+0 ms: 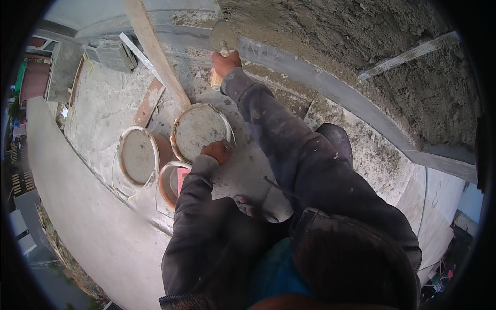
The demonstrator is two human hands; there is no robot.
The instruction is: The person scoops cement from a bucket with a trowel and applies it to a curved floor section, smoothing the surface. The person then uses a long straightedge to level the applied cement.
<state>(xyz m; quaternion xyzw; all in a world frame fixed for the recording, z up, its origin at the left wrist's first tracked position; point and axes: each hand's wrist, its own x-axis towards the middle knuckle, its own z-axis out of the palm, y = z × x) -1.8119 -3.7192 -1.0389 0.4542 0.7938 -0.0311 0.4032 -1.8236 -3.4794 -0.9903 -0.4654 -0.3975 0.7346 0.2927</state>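
Note:
My right hand (pixel 227 63) is closed around the handle of a plastering trowel (pixel 223 37). The trowel's mortar-coloured blade lies against the lower edge of the rough-plastered wall, where it blends with the mortar. Closer to me, my left hand (pixel 218 151) has its fingers curled at the near right rim of a large round bucket (pixel 172 135). Grey mortar (pixel 200 126) fills that bucket nearly to the top. Part of the left fingers is hidden under the hand.
A second mortar-filled bucket (pixel 122 150) and a smaller bucket (pixel 164 192) with something pink in it stand to the left. A wooden plank (pixel 155 51) leans beyond them. Grey slabs (pixel 114 56) lie farther off. A straight strip (pixel 408 54) is set in the wet wall.

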